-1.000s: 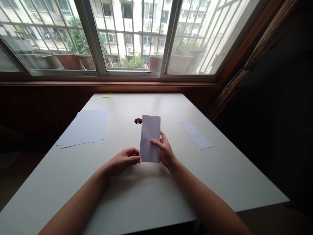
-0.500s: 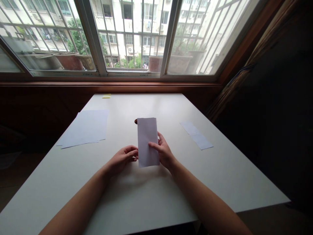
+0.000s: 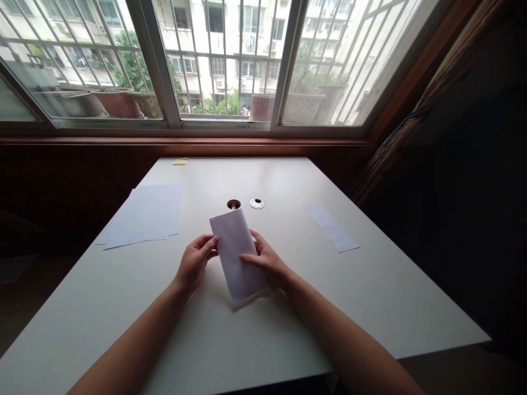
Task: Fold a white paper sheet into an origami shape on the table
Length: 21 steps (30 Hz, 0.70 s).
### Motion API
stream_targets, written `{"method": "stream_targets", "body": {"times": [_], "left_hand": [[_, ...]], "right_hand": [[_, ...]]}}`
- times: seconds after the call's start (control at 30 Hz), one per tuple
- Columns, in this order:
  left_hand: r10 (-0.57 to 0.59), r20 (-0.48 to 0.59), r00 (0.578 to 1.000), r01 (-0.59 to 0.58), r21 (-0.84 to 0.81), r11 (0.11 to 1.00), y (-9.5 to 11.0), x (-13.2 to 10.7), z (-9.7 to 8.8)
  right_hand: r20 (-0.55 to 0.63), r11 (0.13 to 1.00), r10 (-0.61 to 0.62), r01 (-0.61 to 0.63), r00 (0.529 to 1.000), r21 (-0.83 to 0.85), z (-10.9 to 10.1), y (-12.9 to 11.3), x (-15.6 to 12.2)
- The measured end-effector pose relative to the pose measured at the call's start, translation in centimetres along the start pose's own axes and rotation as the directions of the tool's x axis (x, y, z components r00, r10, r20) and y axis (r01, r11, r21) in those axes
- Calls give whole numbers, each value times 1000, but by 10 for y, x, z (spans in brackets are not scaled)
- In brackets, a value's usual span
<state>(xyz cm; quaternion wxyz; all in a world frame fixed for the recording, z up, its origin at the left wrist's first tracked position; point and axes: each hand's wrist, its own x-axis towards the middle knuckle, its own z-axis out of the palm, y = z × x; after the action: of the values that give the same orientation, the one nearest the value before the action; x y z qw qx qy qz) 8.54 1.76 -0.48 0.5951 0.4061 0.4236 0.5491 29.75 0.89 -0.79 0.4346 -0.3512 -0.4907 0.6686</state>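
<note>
A folded white paper is held just above the white table, tilted with its top leaning left. My right hand grips its right edge, thumb across the front and fingers behind. My left hand touches the paper's left edge with curled fingers. The paper's lower corner rests near the table surface.
A stack of white sheets lies at the left of the table. A narrow paper strip lies at the right. A cable hole and its round cap sit mid-table, a yellow note at the far edge below the window.
The paper came down from upright and turned, top leaning left, uncovering the round cap. My left hand moved up along the paper's left edge.
</note>
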Motion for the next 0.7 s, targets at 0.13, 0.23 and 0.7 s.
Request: {"method": "stream_targets", "body": {"times": [0.13,0.23,0.7], "left_hand": [[73,-19,997,-72,61,996,-2,0,-2],[117,-48,992,-112,90,990,-3,1,-5],[271,-75,960,-248,231,941,2,-1,-7]], "right_hand": [[19,999,6,-6,1000,-40,-2,2,1],[48,998,3,0,999,-60,-2,4,2],[102,997,1,7,995,-78,0,3,1]]}}
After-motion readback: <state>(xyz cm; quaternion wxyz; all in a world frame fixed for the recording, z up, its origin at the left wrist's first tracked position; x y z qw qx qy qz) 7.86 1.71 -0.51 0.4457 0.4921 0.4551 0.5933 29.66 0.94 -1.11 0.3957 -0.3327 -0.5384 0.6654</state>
